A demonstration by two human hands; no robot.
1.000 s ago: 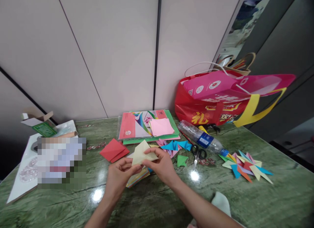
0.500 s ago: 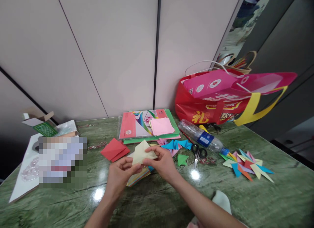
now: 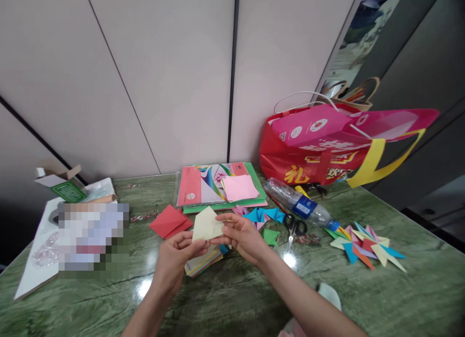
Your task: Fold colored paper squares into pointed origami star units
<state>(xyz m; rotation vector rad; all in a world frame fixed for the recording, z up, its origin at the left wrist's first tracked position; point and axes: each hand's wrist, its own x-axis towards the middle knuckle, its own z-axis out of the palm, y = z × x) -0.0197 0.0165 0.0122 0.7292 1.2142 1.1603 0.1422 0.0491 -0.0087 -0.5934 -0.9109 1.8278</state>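
- green marbled tabletop (image 3: 225, 305) under the fingers (image 3: 234, 218), pretty glossy tbh
- pale panelled wall (image 3: 174, 75) straight past the fingers, dark vertical strip (image 3: 233, 75) running down it
- darker grey panelling (image 3: 410, 95) up and way off right of the fingers
- two bright glare spots (image 3: 289, 259) on the tabletop, one either side of the fingers

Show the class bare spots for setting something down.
Bare tabletop lies front left, between the white board and left forearm, and front right, nearer than the paper stars. Scissors, bottle and blue folds crowd beyond the right hand.
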